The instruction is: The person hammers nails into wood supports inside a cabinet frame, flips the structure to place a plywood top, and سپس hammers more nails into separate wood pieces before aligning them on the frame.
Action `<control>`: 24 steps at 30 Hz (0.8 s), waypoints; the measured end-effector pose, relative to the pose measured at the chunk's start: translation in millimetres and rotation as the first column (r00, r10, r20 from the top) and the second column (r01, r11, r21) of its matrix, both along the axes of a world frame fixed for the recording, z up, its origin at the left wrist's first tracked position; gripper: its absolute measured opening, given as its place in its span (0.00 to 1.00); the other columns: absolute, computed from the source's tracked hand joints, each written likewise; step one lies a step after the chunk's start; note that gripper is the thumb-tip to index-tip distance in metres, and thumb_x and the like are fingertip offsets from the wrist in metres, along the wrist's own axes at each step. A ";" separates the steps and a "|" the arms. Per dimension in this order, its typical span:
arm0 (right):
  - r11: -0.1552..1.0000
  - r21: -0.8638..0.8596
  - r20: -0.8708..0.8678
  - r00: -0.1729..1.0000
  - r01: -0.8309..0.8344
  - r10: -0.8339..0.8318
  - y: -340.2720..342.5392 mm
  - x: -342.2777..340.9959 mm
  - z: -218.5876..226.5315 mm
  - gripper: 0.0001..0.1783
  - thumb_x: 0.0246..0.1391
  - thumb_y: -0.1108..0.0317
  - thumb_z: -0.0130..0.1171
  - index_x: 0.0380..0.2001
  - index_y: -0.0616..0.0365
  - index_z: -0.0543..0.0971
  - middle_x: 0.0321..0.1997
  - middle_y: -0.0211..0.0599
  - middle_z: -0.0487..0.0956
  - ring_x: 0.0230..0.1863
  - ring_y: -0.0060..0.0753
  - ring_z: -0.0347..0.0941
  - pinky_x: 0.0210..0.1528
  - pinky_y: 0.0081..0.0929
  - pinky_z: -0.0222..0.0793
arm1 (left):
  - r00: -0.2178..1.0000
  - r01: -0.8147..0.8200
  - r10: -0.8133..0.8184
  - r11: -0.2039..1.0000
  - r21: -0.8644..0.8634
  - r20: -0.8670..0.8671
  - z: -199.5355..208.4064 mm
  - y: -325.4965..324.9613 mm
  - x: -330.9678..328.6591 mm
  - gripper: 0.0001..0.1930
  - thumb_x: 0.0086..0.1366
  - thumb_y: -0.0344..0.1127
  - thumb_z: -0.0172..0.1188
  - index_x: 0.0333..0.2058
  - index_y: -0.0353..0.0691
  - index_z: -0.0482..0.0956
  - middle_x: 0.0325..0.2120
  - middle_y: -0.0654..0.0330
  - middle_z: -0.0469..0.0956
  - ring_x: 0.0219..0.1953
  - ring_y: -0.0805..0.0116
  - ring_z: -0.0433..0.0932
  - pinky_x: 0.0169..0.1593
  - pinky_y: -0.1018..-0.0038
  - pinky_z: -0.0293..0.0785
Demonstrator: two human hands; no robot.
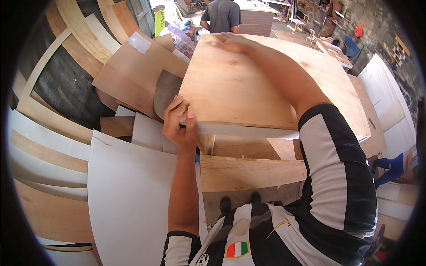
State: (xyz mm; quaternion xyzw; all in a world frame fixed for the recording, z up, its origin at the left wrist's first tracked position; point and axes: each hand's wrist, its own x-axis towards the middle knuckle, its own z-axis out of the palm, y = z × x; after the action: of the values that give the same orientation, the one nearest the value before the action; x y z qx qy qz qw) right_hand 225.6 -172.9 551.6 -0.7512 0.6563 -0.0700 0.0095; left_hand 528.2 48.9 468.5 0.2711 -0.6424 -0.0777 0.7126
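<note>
A wide plywood-topped panel [248,88] with a pale, thick front edge lies across the middle in front of me. My left hand [179,122] is closed round its near left corner, the thumb on top and the fingers curled at the side. Stretched far forward, my right hand [231,43] rests with its fingers extended on the panel's far left part, a little blurred. Under the panel, a wooden frame [253,172] with a plywood front board shows, partly hidden by the panel and my right arm.
Leaning plywood and white sheets crowd the left, among them a large white board [128,190] near my left forearm. Farther off, a person in a dark shirt [221,15] stands beyond the panel. A blue power tool [390,168] is at the right edge.
</note>
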 end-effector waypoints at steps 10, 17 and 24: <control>0.979 0.076 -0.090 0.979 0.192 -0.185 134.6 -244.1 9.0 0.43 0.71 0.37 0.33 0.74 0.60 0.57 0.80 0.49 0.52 0.81 0.47 0.44 0.80 0.39 0.38 | 0.998 -0.031 0.032 0.999 -0.009 0.053 -3.2 -2.0 1.4 0.11 0.64 0.33 0.61 0.39 0.29 0.81 0.47 0.44 0.81 0.53 0.48 0.80 0.57 0.60 0.76; 0.809 0.320 0.553 0.596 0.493 -0.582 301.0 -407.7 -8.4 0.39 0.73 0.40 0.34 0.74 0.58 0.58 0.78 0.51 0.55 0.80 0.44 0.47 0.79 0.40 0.44 | 0.995 -0.058 0.059 0.998 -0.023 0.082 -2.7 -1.1 -0.3 0.10 0.64 0.30 0.59 0.39 0.27 0.81 0.47 0.45 0.81 0.51 0.50 0.80 0.55 0.61 0.75; 0.863 -0.056 -0.018 0.864 0.502 -0.504 353.4 -328.9 -3.1 0.43 0.71 0.34 0.32 0.75 0.55 0.54 0.79 0.50 0.53 0.80 0.49 0.47 0.79 0.44 0.45 | 0.998 -0.030 0.033 0.998 -0.053 0.047 -5.2 -5.0 -0.1 0.09 0.65 0.26 0.57 0.39 0.26 0.82 0.47 0.46 0.81 0.50 0.52 0.79 0.56 0.63 0.74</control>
State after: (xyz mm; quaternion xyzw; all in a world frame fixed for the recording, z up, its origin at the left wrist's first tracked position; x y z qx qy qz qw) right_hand -103.3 180.5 548.4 -0.5554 0.8274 -0.0741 -0.0381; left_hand 528.2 43.8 463.4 0.2642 -0.6568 -0.0430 0.7049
